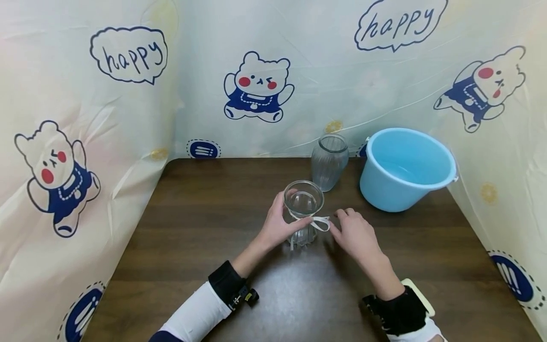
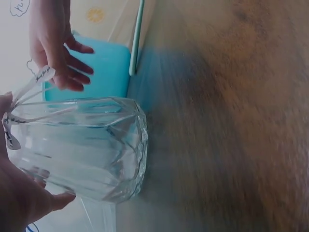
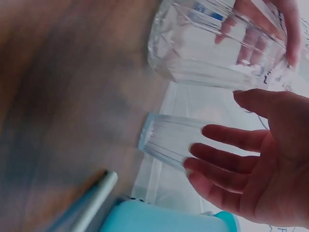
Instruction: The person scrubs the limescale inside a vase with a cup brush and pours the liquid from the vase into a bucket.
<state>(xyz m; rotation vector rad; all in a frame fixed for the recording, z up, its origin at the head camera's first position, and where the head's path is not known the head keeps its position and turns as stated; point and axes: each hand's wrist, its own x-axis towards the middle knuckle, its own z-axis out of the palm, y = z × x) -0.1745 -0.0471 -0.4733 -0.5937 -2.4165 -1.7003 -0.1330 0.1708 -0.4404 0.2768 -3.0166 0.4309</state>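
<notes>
In the head view my left hand (image 1: 279, 221) grips a clear glass vase (image 1: 304, 204), thumb across its neck. The vase stands upright, its lower part faceted. A thin white ribbon with dark print is tied round the neck, and its bow (image 1: 320, 223) sticks out to the right. Close by that bow is my right hand (image 1: 356, 235), palm inward, its thumb tip right at the loop. The right wrist view shows those fingers (image 3: 227, 166) apart and slightly bent. From the left wrist view, one ribbon end (image 2: 46, 74) overlaps the right hand (image 2: 53, 43).
Behind the held vase stands a second, bluish ribbed glass vase (image 1: 330, 164). A light blue bucket (image 1: 386, 190) is at the back right of the dark wooden table (image 1: 205, 228). Printed cloth (image 1: 205, 61) hangs around the back and sides.
</notes>
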